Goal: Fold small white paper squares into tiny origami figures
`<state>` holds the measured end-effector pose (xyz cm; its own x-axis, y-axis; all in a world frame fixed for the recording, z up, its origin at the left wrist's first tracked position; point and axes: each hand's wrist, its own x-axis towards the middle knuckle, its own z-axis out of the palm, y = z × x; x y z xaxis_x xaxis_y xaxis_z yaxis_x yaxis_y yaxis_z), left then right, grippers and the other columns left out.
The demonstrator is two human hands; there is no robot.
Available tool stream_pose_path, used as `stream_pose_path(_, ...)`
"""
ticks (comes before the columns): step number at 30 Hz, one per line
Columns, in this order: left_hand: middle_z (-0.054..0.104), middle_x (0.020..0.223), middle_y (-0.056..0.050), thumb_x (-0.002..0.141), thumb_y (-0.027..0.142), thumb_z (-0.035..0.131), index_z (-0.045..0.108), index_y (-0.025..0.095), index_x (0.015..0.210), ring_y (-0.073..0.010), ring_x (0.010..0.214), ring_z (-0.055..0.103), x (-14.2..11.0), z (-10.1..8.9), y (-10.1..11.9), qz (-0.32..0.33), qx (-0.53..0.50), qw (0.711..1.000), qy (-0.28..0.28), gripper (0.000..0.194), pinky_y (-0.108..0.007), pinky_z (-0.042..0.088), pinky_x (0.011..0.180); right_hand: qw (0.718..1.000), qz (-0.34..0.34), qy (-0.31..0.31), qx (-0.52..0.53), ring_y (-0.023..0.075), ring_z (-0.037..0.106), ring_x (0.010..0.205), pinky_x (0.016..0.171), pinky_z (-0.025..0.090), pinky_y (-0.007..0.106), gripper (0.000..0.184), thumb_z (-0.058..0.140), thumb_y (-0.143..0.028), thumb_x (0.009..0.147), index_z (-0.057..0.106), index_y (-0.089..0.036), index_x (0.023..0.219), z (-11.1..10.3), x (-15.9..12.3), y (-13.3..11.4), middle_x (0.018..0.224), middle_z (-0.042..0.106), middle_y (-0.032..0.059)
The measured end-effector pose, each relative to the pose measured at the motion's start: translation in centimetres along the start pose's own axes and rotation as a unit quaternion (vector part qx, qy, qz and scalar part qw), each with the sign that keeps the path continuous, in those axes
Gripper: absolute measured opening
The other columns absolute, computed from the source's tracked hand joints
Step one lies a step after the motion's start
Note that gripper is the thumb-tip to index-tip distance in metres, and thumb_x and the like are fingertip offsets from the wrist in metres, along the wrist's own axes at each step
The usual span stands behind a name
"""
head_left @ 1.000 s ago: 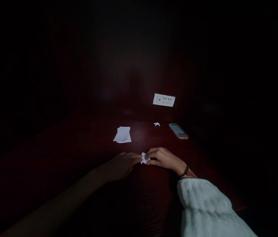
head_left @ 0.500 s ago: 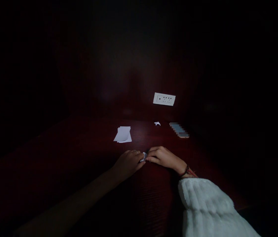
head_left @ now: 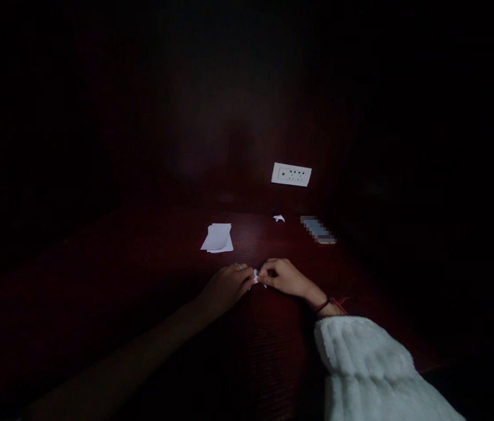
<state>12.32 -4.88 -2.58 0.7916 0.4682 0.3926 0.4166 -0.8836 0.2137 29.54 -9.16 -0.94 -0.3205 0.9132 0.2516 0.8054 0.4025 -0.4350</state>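
Note:
A small folded piece of white paper [head_left: 256, 279] is pinched between my two hands, low over the dark red table. My left hand [head_left: 228, 286], with a ring on one finger, is closed on the paper's left side. From the right, my right hand [head_left: 286, 277] grips it between thumb and fingers; a dark band and a red cord circle that wrist. The fingers cover much of the paper, so its full shape is hidden. Beyond my left hand lies a small stack of white paper sheets [head_left: 218, 237].
A small folded white paper piece [head_left: 279, 218] rests near the back of the table [head_left: 163, 245]. A phone [head_left: 318, 230], its screen blurred out, lies to the right. On the wall behind is a white power socket [head_left: 291, 174]. The surroundings are very dark.
My right thumb and fingers have shifted slightly left onto the paper, and more of its white points show below the fingertips. The stack, phone and other folded piece stay put.

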Motion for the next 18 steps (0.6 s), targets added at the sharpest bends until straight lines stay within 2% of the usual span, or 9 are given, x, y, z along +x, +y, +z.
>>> stream_pose_path(3, 0.052, 0.085, 0.000, 0.079, 0.023, 0.040, 0.047, 0.019, 0.085, -0.0144, 0.081, 0.048, -0.08, -0.06, -0.12, -0.003, -0.032, 0.999, -0.005, 0.010, -0.027, 0.035, 0.072, 0.999, 0.041, -0.008, 0.030, 0.0063, 0.047, 0.057, 0.056, 0.035, 0.016, 0.012, 0.049, -0.021, 0.070, 0.059, -0.014, 0.068, 0.22, 0.12, 0.17, 0.063, 0.056, -0.0012)
stream_pose_path(8, 0.055, 0.087, 0.002, 0.076, 0.020, 0.043, 0.041, 0.021, 0.094, -0.0136, 0.083, 0.049, -0.03, -0.10, -0.22, -0.018, -0.076, 0.997, -0.008, 0.018, -0.026, 0.035, 0.072, 0.996, 0.073, 0.009, 0.054, 0.0063, 0.048, 0.058, 0.055, 0.035, 0.016, 0.009, 0.049, -0.016, 0.067, 0.057, -0.013, 0.069, 0.51, 0.28, 0.26, 0.065, 0.057, -0.0003)
stream_pose_path(13, 0.054, 0.085, -0.001, 0.077, 0.019, 0.040, 0.043, 0.019, 0.091, -0.0146, 0.080, 0.049, -0.08, -0.04, 0.18, -0.014, -0.031, 0.999, -0.011, 0.015, -0.026, 0.036, 0.070, 0.996, 0.081, 0.006, 0.043, 0.0065, 0.048, 0.056, 0.053, 0.035, 0.016, 0.009, 0.049, -0.016, 0.067, 0.057, -0.013, 0.069, 0.58, 0.30, 0.14, 0.064, 0.057, 0.0003)
stream_pose_path(18, 0.052, 0.083, -0.002, 0.079, 0.018, 0.036, 0.047, 0.018, 0.087, -0.0160, 0.079, 0.049, -0.15, 0.21, 0.67, -0.006, 0.019, 1.000, -0.004, 0.013, -0.029, 0.036, 0.071, 0.996, 0.060, 0.012, 0.057, 0.0063, 0.048, 0.057, 0.054, 0.036, 0.015, 0.009, 0.047, -0.015, 0.069, 0.056, -0.014, 0.072, 0.58, 0.11, 0.05, 0.065, 0.056, -0.0001)
